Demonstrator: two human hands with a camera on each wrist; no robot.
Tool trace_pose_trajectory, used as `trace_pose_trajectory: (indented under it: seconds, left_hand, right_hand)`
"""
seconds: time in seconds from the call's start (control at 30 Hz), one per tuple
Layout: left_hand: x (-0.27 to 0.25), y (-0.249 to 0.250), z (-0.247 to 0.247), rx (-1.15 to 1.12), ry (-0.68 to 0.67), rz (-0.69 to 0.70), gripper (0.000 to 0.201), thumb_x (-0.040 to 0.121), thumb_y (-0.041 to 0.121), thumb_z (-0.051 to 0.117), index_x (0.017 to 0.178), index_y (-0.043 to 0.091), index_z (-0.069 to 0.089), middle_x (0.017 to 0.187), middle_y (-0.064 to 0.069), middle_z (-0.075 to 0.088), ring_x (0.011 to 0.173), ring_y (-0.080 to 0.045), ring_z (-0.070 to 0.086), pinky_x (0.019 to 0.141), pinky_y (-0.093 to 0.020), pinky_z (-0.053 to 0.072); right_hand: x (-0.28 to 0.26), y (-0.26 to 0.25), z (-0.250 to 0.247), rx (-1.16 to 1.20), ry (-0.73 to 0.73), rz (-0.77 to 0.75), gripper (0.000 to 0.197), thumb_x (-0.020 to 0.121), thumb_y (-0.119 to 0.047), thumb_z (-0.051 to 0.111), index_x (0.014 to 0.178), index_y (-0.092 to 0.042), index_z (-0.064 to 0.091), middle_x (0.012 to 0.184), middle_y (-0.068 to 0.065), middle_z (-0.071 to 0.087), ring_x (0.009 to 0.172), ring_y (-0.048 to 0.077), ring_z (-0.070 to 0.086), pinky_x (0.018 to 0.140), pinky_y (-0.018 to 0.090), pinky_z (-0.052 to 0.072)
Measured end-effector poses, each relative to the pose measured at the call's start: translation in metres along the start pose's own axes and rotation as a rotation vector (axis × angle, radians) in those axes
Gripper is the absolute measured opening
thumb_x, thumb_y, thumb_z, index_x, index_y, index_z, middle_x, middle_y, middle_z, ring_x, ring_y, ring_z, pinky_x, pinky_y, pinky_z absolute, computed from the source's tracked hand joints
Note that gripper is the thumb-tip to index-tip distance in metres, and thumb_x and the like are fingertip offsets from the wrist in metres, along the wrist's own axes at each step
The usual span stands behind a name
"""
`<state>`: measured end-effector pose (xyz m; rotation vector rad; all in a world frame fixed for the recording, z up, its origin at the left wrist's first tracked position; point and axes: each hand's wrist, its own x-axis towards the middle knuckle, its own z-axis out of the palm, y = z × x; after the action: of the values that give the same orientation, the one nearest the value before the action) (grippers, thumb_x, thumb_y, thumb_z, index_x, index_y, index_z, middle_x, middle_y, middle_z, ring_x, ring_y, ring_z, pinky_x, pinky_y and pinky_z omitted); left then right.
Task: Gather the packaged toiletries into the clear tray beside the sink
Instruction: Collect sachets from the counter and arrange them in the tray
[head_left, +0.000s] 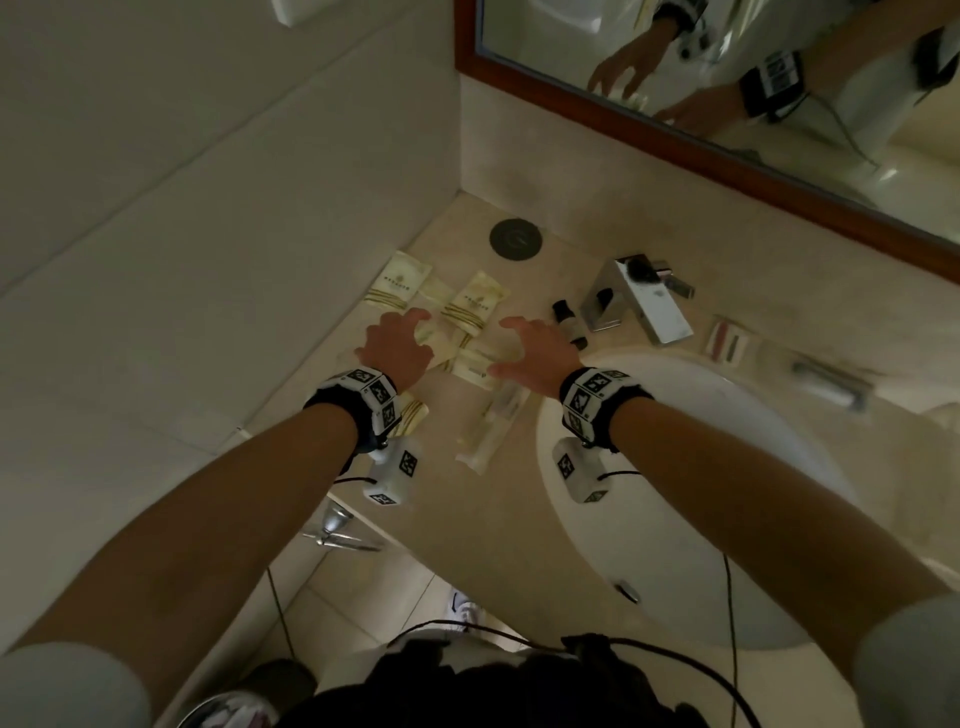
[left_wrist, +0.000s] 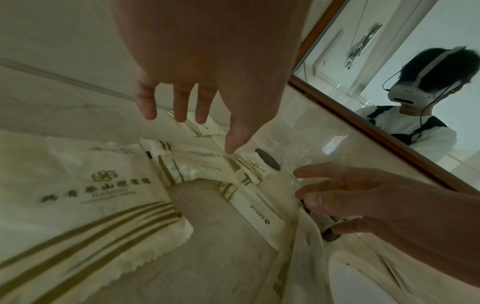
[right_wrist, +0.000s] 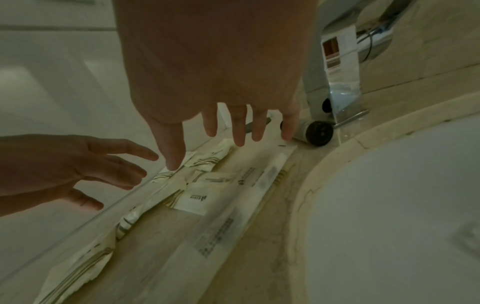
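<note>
Beige stone counter (head_left: 524, 499) at mid-frame: left hand (head_left: 397, 345) and right hand (head_left: 537, 353) hover, fingers spread, holding nothing, over cream paper toiletry packets (head_left: 472, 304) in a clear tray (right_wrist: 85, 224).

A chrome faucet (head_left: 638, 299) stands behind the white sink (head_left: 696, 467), mirror (head_left: 753, 104) above, somewhat blurred.

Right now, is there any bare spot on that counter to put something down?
Yes: the bare strip of counter between the sink rim and the front edge, and a patch around the round dark cap by the back wall. Under both hands the cream packets overlap; small bottles crowd the faucet.
</note>
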<state>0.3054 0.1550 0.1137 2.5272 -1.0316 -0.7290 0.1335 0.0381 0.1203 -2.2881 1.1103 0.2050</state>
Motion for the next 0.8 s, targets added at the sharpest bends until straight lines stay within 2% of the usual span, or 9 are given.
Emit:
trace_pose_trajectory:
  seconds: [0.13,0.33,0.47,0.6,0.8]
  left_hand:
    - [0.008,-0.004,-0.002,0.055,0.008,-0.03,0.049,0.088,0.025,0.055,0.135,0.032,0.042,0.135,-0.013,0.039,0.125,-0.034,0.036,0.103,-0.052,0.033]
    - [0.02,-0.007,-0.001,0.137,-0.031,-0.03,0.054,0.088,0.03,0.057,0.138,0.031,0.038,0.135,-0.013,0.037,0.125,-0.033,0.035,0.1,-0.052,0.032]
    - [0.025,-0.007,0.003,0.172,-0.04,-0.032,0.059,0.086,0.034,0.06,0.139,0.029,0.036,0.137,-0.014,0.036,0.127,-0.033,0.034,0.101,-0.051,0.031]
    - [0.03,-0.009,0.007,0.227,-0.072,-0.029,0.059,0.085,0.039,0.061,0.138,0.026,0.038,0.135,-0.014,0.038,0.126,-0.033,0.035,0.101,-0.049,0.031]
    - [0.037,-0.009,0.008,0.332,-0.095,0.001,0.054,0.087,0.041,0.057,0.134,0.019,0.043,0.133,-0.012,0.045,0.125,-0.033,0.038,0.1,-0.048,0.034]
  right_hand:
    - [0.011,-0.009,0.009,-0.064,-0.038,0.044,0.07,0.077,-0.055,0.065,0.138,-0.032,0.037,0.136,0.006,0.046,0.129,0.032,0.036,0.107,0.05,0.031]
    - [0.021,-0.02,0.018,-0.183,-0.063,0.061,0.068,0.081,-0.054,0.06,0.139,-0.029,0.036,0.135,0.007,0.046,0.127,0.031,0.035,0.106,0.053,0.027]
    - [0.023,-0.026,0.021,-0.31,-0.06,0.053,0.066,0.083,-0.054,0.055,0.138,-0.022,0.036,0.135,0.01,0.044,0.125,0.032,0.037,0.101,0.053,0.03]
    - [0.029,-0.027,0.022,-0.37,-0.078,0.058,0.062,0.086,-0.053,0.052,0.136,-0.021,0.038,0.136,0.01,0.043,0.125,0.032,0.036,0.099,0.052,0.031]
    - [0.037,-0.028,0.022,-0.411,-0.079,0.057,0.062,0.082,-0.054,0.057,0.13,-0.017,0.045,0.132,0.01,0.047,0.123,0.031,0.039,0.101,0.052,0.031]
